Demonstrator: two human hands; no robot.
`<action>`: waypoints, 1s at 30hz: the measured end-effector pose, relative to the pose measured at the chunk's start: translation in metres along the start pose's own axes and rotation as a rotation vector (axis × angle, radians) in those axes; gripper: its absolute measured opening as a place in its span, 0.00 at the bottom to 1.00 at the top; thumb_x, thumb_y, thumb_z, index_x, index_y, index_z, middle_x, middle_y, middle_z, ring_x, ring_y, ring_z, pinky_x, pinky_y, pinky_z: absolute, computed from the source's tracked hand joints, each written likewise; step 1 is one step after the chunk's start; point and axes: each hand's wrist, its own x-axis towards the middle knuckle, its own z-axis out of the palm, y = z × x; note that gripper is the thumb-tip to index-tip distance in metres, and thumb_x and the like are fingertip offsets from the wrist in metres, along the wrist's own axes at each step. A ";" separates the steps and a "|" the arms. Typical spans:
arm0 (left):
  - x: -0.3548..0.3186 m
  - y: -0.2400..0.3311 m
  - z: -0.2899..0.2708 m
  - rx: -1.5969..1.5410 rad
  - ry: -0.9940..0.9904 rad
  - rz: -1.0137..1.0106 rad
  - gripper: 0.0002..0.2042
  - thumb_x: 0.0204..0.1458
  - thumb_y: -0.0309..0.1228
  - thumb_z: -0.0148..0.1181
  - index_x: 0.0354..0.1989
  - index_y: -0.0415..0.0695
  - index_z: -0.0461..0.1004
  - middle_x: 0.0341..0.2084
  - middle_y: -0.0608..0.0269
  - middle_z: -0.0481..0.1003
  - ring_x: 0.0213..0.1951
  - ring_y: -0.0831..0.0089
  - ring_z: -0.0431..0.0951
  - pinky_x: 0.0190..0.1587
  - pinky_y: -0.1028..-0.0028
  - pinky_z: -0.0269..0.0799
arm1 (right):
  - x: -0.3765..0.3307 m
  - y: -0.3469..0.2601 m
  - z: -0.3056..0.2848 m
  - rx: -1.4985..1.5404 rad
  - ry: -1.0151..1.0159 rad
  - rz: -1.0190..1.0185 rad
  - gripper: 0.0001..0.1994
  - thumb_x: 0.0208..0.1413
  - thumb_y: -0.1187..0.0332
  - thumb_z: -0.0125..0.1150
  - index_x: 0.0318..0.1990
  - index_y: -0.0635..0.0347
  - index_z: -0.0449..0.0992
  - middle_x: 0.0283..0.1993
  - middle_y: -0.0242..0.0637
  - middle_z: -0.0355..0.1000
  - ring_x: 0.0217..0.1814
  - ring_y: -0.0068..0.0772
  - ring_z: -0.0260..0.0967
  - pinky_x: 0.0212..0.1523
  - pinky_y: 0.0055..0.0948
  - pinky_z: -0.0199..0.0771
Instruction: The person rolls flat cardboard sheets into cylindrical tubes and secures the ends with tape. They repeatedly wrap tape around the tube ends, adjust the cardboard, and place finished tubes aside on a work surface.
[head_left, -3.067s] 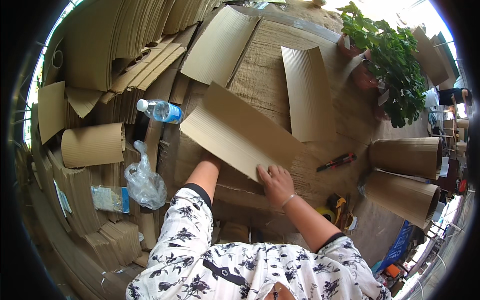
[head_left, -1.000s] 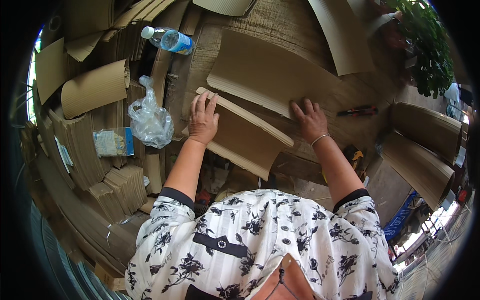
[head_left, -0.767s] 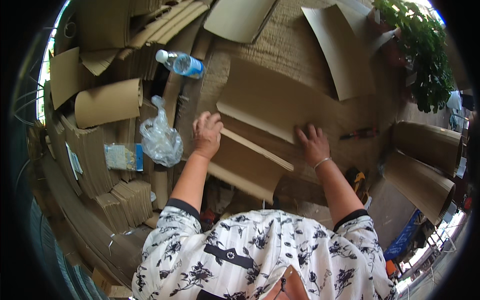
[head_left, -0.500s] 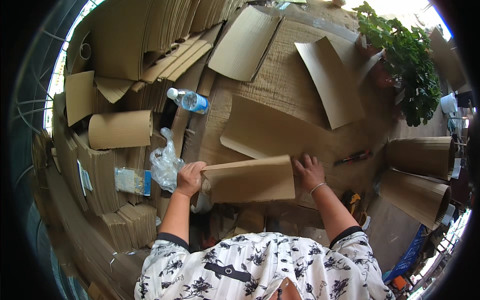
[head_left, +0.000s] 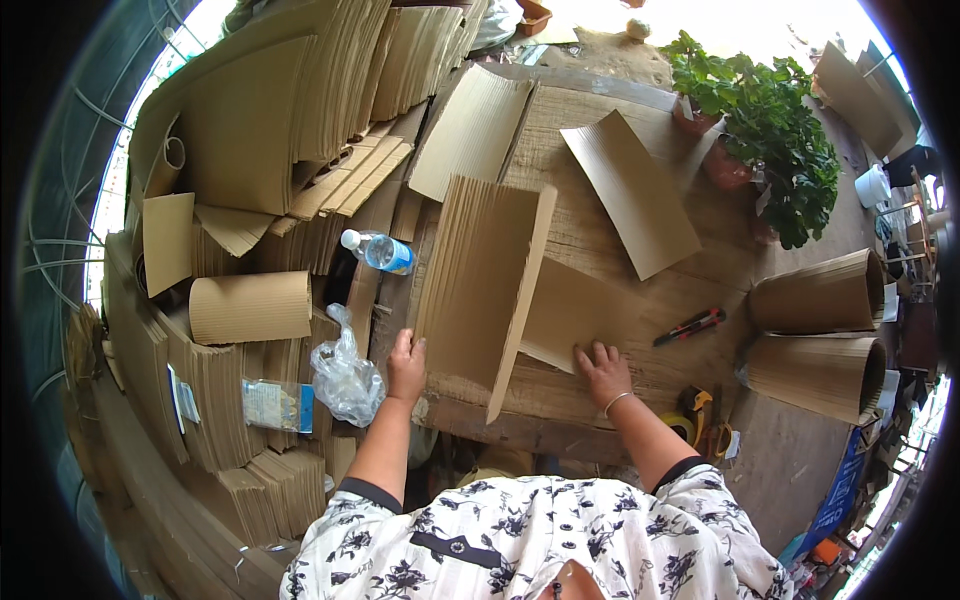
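Note:
A corrugated cardboard sheet [head_left: 470, 280] stands at a slant over the table in front of me, with a narrow folded strip running down its right side. My left hand [head_left: 405, 372] is closed at its lower left edge, thumb and fingers against the board. Beneath and to the right lies a second cardboard sheet [head_left: 575, 305], partly covered by the first. My right hand [head_left: 604, 376] rests on the near edge of that sheet, fingers spread and holding nothing. Right of it lies a red and black utility knife [head_left: 690, 326].
Cardboard stacks [head_left: 250, 120] crowd the left side, near a plastic bottle [head_left: 378, 252] and a crumpled clear bag [head_left: 345, 375]. Curved cardboard pieces [head_left: 815, 290] stand at the right. Potted plants [head_left: 770, 140] line the far right. A yellow tape measure [head_left: 693, 408] sits at the near edge.
The folded cardboard has turned from lying crosswise near me to reaching away across the table. My right hand has come away from its end and moved slightly nearer to me.

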 end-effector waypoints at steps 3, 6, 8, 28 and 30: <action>0.036 0.022 0.004 -0.024 0.046 0.040 0.12 0.60 0.26 0.61 0.51 0.37 0.73 0.38 0.44 0.80 0.41 0.51 0.82 0.44 0.60 0.76 | -0.007 -0.005 0.003 0.021 0.014 0.019 0.35 0.51 0.68 0.60 0.70 0.39 0.65 0.66 0.45 0.62 0.64 0.52 0.61 0.57 0.47 0.71; 0.079 0.024 0.004 -0.003 0.056 0.109 0.15 0.60 0.25 0.59 0.55 0.36 0.73 0.43 0.43 0.80 0.47 0.49 0.82 0.49 0.59 0.76 | -0.010 -0.007 0.012 0.032 0.048 0.065 0.35 0.49 0.68 0.61 0.70 0.40 0.66 0.66 0.45 0.62 0.65 0.52 0.61 0.58 0.48 0.71; 0.108 0.034 0.000 -0.044 0.043 0.134 0.16 0.61 0.24 0.58 0.57 0.36 0.72 0.46 0.41 0.80 0.49 0.47 0.81 0.51 0.59 0.76 | -0.014 -0.013 0.015 0.066 0.008 0.124 0.35 0.49 0.69 0.61 0.69 0.40 0.66 0.66 0.45 0.62 0.65 0.53 0.61 0.59 0.48 0.71; 0.047 0.054 0.092 0.354 -0.570 0.721 0.32 0.46 0.27 0.70 0.64 0.51 0.70 0.63 0.53 0.68 0.67 0.52 0.65 0.69 0.53 0.61 | 0.005 -0.013 -0.018 0.244 -0.158 0.280 0.24 0.53 0.72 0.58 0.60 0.45 0.75 0.63 0.45 0.67 0.64 0.52 0.67 0.60 0.47 0.74; 0.019 0.047 0.103 0.508 -0.618 0.689 0.35 0.45 0.28 0.71 0.66 0.54 0.68 0.68 0.54 0.62 0.72 0.50 0.58 0.72 0.47 0.53 | 0.012 -0.010 -0.046 0.313 -0.133 0.282 0.23 0.55 0.72 0.58 0.59 0.45 0.75 0.60 0.42 0.69 0.59 0.50 0.70 0.58 0.47 0.75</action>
